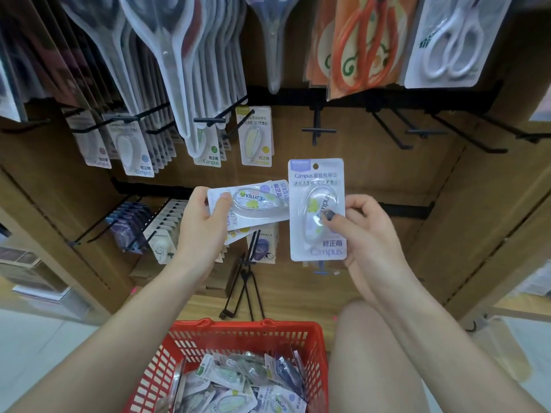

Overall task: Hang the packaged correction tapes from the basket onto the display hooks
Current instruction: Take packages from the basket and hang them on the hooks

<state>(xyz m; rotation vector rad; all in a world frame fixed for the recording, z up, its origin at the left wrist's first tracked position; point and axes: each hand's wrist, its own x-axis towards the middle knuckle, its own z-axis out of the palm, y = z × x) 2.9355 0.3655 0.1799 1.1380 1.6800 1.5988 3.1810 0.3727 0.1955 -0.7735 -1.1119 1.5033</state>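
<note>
Upper left of the frame: packaged scissors [167, 55] hang in dense rows on the wooden display board [343, 180], and beneath them a row of hung correction tapes [137, 153] sits on black pegs, with a single yellow-toned pack [255, 138] at the right end of that row. Lower left, a further rail carries dark and white packs [149, 225] seen edge-on. Left of centre, the left hand [202, 222] grips a small fanned stack of correction tape packs [253, 207], thumb pressed on the top card, fingers curled behind; the packs lie sideways, print running upside down. Just right of it, apart from the stack by a narrow gap, the right hand [366, 231] pinches a single upright pack [317, 210] at its right edge, thumb on the clear blister, the hang hole at the top left unthreaded. Directly above this pack stands an empty display hook [317, 131] with a crossbar tip; more bare hooks [465, 135] extend along the black rail toward the upper right. Top right, orange-handled scissors [363, 46] and white-handled scissors [450, 46] hang in their cards. Bottom centre, the red basket [238, 335] holds a loose heap of further correction tape packs [238, 386]. A bare knee [366, 353] sits just beside the basket's right wall.
</note>
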